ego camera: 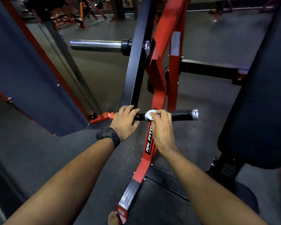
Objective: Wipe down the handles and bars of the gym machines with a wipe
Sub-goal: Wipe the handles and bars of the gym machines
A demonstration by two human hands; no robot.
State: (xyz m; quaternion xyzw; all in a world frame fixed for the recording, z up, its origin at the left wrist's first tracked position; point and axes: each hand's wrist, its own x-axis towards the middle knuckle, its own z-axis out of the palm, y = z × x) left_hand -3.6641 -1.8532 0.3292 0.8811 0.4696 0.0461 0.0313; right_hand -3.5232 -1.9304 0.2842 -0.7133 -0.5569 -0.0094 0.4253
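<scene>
A black horizontal handle with a silver end cap sticks out to the right from a black lever arm of a red-framed gym machine. My left hand, a dark watch on its wrist, grips the handle's left end where it meets the lever arm. Just to its right, my right hand presses a small white wipe around the handle, fingers curled over it. The stretch of handle under both hands is hidden.
A chrome weight sleeve juts left from the lever arm higher up. A dark padded seat back stands at the right. A grey and red panel of another machine rises at the left. My bare foot stands by the red base.
</scene>
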